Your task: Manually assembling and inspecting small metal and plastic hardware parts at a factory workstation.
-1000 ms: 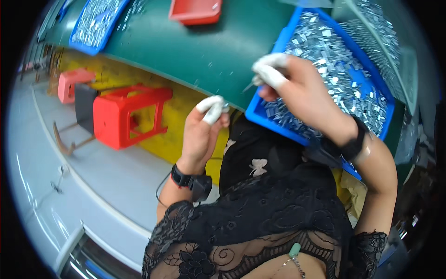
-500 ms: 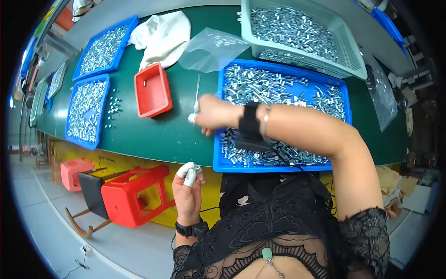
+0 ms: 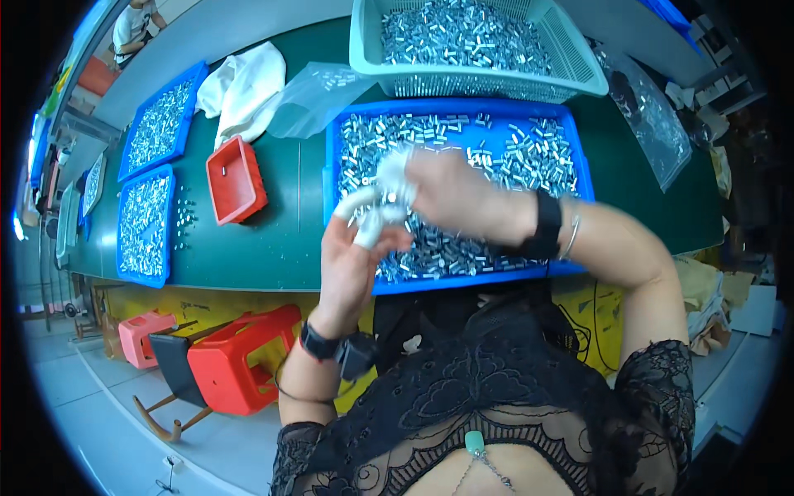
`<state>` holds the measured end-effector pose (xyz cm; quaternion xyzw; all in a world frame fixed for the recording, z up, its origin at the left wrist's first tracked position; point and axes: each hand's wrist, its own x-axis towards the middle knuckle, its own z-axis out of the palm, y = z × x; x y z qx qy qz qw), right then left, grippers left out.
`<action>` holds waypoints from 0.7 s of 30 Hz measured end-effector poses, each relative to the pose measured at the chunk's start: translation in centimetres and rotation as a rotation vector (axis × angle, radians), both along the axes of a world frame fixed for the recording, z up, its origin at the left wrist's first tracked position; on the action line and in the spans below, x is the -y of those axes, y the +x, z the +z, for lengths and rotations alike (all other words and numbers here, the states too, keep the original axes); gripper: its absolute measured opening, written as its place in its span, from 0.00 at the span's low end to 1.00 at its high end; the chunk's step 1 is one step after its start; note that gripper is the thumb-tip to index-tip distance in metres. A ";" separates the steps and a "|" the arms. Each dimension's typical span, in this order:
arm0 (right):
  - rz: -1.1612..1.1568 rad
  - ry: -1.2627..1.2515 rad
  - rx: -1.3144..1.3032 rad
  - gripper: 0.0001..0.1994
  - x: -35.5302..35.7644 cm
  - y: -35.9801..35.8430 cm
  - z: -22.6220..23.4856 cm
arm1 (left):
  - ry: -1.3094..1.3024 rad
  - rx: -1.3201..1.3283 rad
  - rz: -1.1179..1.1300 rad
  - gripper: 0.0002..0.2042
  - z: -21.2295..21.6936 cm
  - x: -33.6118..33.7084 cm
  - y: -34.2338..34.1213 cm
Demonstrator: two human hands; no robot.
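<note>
My left hand [image 3: 347, 260], with white covers on some fingertips, is raised over the left part of a large blue tray [image 3: 583, 194]. Its fingers are closed in a pinch around a small shiny metal part [image 3: 391, 198], whose kind I cannot make out. Close against it is my right hand [image 3: 451, 190]; its white-covered fingertips are smeared by motion, so whether they hold anything is hidden. Many small silvery metal cylinders [image 3: 533, 157], like short pins or sleeves, fill the tray beneath both hands.
A pale green basket [image 3: 488, 85] of similar parts stands behind the tray. Left are a red bin [image 3: 236, 186], a thin rod [image 3: 299, 190], a white cloth [image 3: 248, 87], a clear bag [image 3: 310, 107] and two smaller blue trays [image 3: 169, 256]. Red stools [image 3: 240, 364] stand below.
My right hand has left the thin rod on the table and moved right to meet my left hand. My left hand has risen from the table's front edge to over the tray. The view has shifted.
</note>
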<state>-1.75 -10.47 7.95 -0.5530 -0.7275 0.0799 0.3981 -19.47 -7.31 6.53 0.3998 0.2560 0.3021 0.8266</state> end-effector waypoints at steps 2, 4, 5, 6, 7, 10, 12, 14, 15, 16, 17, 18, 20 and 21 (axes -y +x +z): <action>-0.261 -0.168 0.049 0.11 -2.2 4.0 2.8 | 0.087 -0.082 -0.011 0.16 -0.1 -0.7 1.3; -0.354 -0.021 -0.101 0.14 -4.8 9.0 4.1 | 0.185 -0.152 -0.042 0.15 -0.2 -1.5 2.8; -0.416 0.017 -0.088 0.15 -5.0 11.1 4.0 | 0.345 -0.270 -0.053 0.13 -0.7 -2.0 3.3; -0.410 0.020 -0.099 0.15 -4.5 11.9 3.5 | 0.502 -0.390 -0.057 0.12 -1.3 -2.8 3.5; -0.329 -0.126 -0.105 0.15 -3.7 12.4 2.9 | 0.656 -0.513 -0.059 0.11 -1.4 -3.1 3.5; -0.140 -0.537 -0.197 0.11 -0.7 11.8 0.6 | 0.776 -0.704 -0.118 0.08 -0.2 -3.6 3.8; -0.159 -0.499 -0.170 0.09 1.0 11.4 -2.2 | 0.839 -0.797 -0.150 0.07 0.0 -4.2 4.7; -0.173 -0.494 -0.150 0.09 1.0 11.3 -4.1 | 1.225 -0.792 -0.162 0.08 -1.6 -5.6 6.1; -0.192 -0.491 -0.125 0.09 0.9 11.2 -4.8 | 1.418 -0.780 -0.171 0.08 -2.2 -6.2 6.9; -0.210 -0.490 -0.100 0.09 0.9 11.0 -5.0 | 1.417 -0.786 -0.176 0.08 -2.4 -6.5 7.6; -0.209 -0.491 -0.107 0.09 0.7 10.8 -5.2 | 1.477 -0.794 -0.183 0.09 -2.7 -6.7 8.5; -0.200 -0.501 -0.092 0.09 0.5 10.5 -5.4 | 1.537 -0.800 -0.190 0.09 -3.0 -6.7 9.4; -0.184 -0.524 -0.059 0.09 0.1 10.1 -5.2 | 1.593 -0.803 -0.200 0.10 -3.7 -6.9 10.8; -0.185 -0.525 -0.057 0.09 0.3 10.2 -5.0 | 1.642 -0.842 -0.242 0.09 -4.0 -7.0 11.4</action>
